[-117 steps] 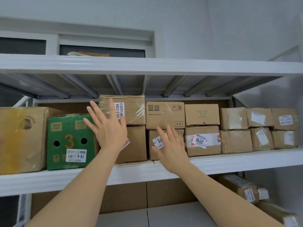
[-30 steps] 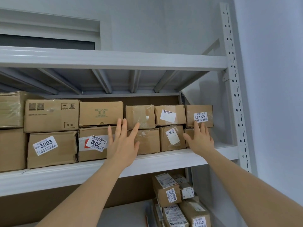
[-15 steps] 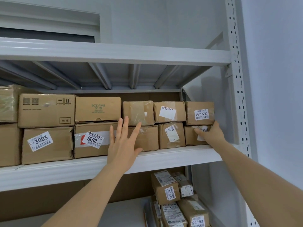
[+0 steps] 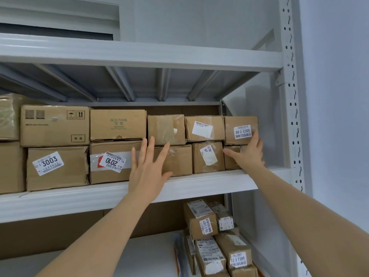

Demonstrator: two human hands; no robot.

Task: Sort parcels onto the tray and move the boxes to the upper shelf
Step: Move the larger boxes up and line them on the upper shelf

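Observation:
Brown cardboard boxes stand two high in a row on the middle shelf (image 4: 199, 184). My left hand (image 4: 146, 172) is spread flat, fingers straight, in front of a taped lower box (image 4: 179, 160) and the edge of the box labelled 2010 (image 4: 103, 174). My right hand (image 4: 249, 154) lies against the two rightmost boxes. Its fingers reach up the right edge of the upper box labelled 80-2-3205 (image 4: 237, 124). Its thumb stretches left across the small lower box (image 4: 230, 162). The upper shelf (image 4: 139, 54) runs above; its top surface is out of sight.
More boxes fill the row to the left, among them one labelled 3003 (image 4: 58, 168). Several labelled parcels (image 4: 201, 220) are piled on the shelf below, at the right. The perforated white upright (image 4: 291, 96) and a wall bound the right side.
My right hand has opened from the lower right box and slid up, its fingers now on the 80-2-3205 box. My left hand has hardly moved. Earlier, the view shifted right along the shelf.

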